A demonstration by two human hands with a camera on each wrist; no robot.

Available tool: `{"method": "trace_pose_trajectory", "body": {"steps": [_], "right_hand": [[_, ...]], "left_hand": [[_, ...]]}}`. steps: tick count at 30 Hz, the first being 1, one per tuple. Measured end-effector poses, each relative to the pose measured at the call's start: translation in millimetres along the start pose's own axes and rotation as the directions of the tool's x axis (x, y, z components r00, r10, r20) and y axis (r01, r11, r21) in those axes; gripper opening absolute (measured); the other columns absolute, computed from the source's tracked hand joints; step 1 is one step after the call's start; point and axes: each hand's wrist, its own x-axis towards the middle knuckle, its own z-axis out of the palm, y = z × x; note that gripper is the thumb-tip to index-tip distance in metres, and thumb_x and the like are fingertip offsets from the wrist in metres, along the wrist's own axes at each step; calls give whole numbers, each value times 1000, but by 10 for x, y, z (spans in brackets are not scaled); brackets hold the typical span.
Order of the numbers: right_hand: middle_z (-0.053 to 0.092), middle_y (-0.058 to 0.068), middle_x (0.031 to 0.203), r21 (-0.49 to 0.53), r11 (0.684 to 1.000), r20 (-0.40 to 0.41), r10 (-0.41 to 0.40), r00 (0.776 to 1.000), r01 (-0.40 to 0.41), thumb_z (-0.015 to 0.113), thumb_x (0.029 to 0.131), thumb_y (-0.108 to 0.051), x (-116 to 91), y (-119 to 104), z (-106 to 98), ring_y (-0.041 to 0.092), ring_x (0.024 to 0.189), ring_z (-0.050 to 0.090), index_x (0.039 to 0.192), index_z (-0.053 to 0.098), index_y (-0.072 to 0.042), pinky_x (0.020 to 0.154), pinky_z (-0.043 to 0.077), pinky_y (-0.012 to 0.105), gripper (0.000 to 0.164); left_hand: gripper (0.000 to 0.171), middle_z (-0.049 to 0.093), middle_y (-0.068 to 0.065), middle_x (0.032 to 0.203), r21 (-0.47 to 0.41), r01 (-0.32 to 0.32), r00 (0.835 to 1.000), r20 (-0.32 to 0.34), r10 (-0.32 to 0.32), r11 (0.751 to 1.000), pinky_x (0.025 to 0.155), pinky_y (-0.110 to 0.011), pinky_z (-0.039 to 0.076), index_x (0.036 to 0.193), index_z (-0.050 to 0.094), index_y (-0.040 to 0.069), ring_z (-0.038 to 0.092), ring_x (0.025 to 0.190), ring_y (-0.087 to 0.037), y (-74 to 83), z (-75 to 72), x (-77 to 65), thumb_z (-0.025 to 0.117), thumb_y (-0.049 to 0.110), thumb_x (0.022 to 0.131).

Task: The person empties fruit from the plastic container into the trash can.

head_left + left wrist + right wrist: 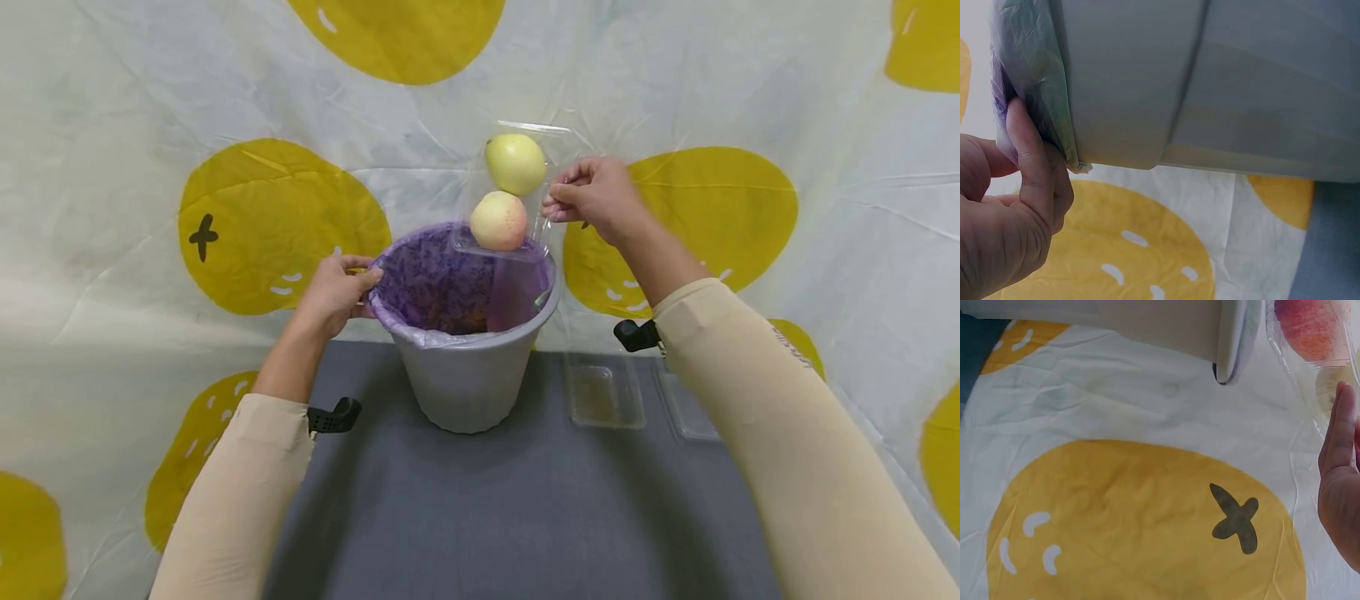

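Observation:
My left hand (335, 293) grips the rim of a grey bucket (468, 379), thumb over the edge and fingers outside. A purple plastic bag (427, 279) lines the bucket and folds over its rim; the left wrist view shows the fold (1029, 56) against my fingers. Above the bucket's far side, my right hand (596, 198) pinches the right edge of a clear plastic container (517, 127). It is tilted up and holds a yellow-green round fruit (516, 164) above a pale peach with a pink blush (499, 222). In the right wrist view the reddish side of the peach (1313, 331) shows.
On the grey table (480, 508), right of the bucket, lie a clear plastic tray (637, 412) and another clear tray (686, 417), partly behind my right forearm. A white cloth with yellow shapes (112, 208) hangs behind.

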Motion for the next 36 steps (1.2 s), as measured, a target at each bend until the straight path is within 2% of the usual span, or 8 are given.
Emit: {"method": "trace_pose_trajectory", "body": {"steps": [10, 25, 36], "right_hand": [[72, 10, 72, -15, 1000, 2, -25, 1000, 25, 64, 95, 10, 6, 25, 43, 17, 61, 74, 94, 57, 8, 58, 62, 28, 8], [71, 6, 74, -164, 979, 13, -119, 993, 119, 66, 96, 6, -4, 51, 99, 14, 62, 73, 93, 60, 7, 60, 62, 26, 7], [72, 5, 75, -201, 968, -17, -158, 987, 152, 69, 95, 4, -9, 132, 177, 13, 59, 73, 100, 63, 11, 60, 62, 27, 10]], "left_hand": [[53, 56, -9, 112, 12, -4, 1000, -7, 4, 1000, 64, -24, 61, 156, 39, 1, 62, 72, -9, 8, 20, -16, 54, 19, 109], [52, 56, -9, 115, -10, 1, 1000, -13, -1, 1000, 61, -25, 61, 155, 40, 1, 62, 74, -10, 27, 59, -16, 55, 19, 108], [52, 56, -9, 114, 21, 0, 1000, -6, 0, 1000, 63, -25, 61, 155, 40, 1, 62, 73, -10, 18, 74, -16, 54, 18, 108]]}}
